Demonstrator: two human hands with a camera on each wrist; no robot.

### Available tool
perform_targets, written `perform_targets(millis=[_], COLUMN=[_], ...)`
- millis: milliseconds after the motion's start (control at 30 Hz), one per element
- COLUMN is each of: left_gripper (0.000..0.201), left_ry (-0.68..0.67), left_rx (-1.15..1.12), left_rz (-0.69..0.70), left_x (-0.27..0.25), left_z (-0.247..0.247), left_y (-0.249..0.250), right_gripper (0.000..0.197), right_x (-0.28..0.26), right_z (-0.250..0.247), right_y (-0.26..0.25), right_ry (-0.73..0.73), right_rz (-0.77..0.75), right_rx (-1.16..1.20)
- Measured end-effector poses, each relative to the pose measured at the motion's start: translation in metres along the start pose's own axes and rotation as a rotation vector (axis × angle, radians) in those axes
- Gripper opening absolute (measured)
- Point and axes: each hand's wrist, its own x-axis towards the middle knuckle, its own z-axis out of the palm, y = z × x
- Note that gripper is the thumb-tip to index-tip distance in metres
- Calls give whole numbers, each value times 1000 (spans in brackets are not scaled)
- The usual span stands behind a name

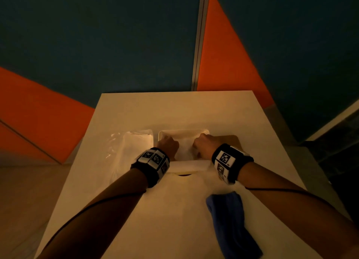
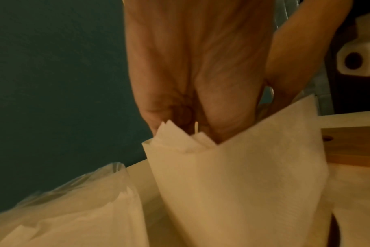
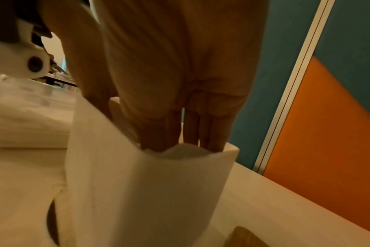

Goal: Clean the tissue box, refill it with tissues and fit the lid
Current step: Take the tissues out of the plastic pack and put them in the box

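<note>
The white tissue box stands open near the middle of the table. Both hands reach down into it, one at each end of a white tissue stack. My left hand is at the box's left end; in the left wrist view its fingers curl at the tissue corners behind the box wall. My right hand is at the right end; its fingers point straight down inside the wall against the tissues. The wooden lid lies flat just right of the box.
A clear plastic pack of tissues lies left of the box. A white sheet with an oval cut-out covers the table's front, and a blue cloth lies on it at the right. The table's far part is bare.
</note>
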Motion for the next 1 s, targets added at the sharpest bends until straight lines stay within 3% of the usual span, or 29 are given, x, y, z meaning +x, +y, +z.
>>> perform_targets(millis=[433,567,633,667,700,767,833,867,1000], left_gripper=[52,40,31,27,25,23,19,19,35], left_ry=[-38,34,200,374,529,848,995,937,286], left_rx=[-227,-229,-397,-428,-551,-784,-866,-852,-784], left_rz=[23,95,194,244,203,-13,-312,-425,-573], left_x=[-9,-22,-29,-34,-39,-56,-74,-81,-94], left_z=[13,18,20,21,24,30,46,57,94], left_y=[-5,-9,-11,-14,-18,-30,-47,-56,-63], right_gripper=[28,31,29,26,23,26,36,40,42], right_x=[-3,-5,-6,-7,-7,-7,-10,-12,-16], right_z=[8,8,8,7,6,3,-3,-6,-19], right_y=[-4,-7,-8,-8,-8,-7,-4,-3,-5], right_ry=[-14,-16,-24,-24,-19,-13,-15,-12,38], right_rz=[3,9,0,-5,-9,-6,21,36,26], right_rx=[34,21,30,38,52,90,136,155,211])
